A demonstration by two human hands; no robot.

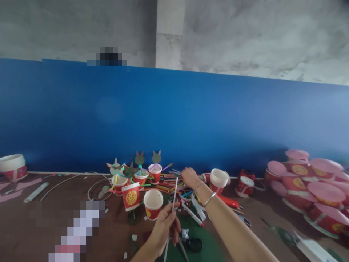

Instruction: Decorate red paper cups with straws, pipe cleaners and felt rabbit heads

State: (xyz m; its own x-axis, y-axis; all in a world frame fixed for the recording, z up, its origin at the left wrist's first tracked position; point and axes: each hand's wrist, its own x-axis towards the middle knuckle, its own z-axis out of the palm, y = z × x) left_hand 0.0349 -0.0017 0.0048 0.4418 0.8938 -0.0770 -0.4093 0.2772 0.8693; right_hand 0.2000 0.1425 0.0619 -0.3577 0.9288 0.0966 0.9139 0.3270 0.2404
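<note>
A thin white straw [175, 193] stands nearly upright in my left hand [165, 222], pinched between thumb and fingers. My right hand [190, 178] reaches to the back of the table. Its fingers are bent down at a heap of coloured straws [166, 187]; what they grip, if anything, is hidden. Just left of my left hand stands an open red and white paper cup [153, 203]. Behind it are several cups with paper animal heads [156, 157] on straw limbs. Black-handled scissors [194, 244] lie below my hands.
Pink-topped paper cups [325, 165] are piled at the right. Stacked cups [219, 179], a tape roll [245, 185], a red-handled tool [229, 201] and a marker [192, 214] surround my right arm. A blue panel [174, 116] borders the table's back. A glue gun nozzle-like tool [289, 234] lies front right.
</note>
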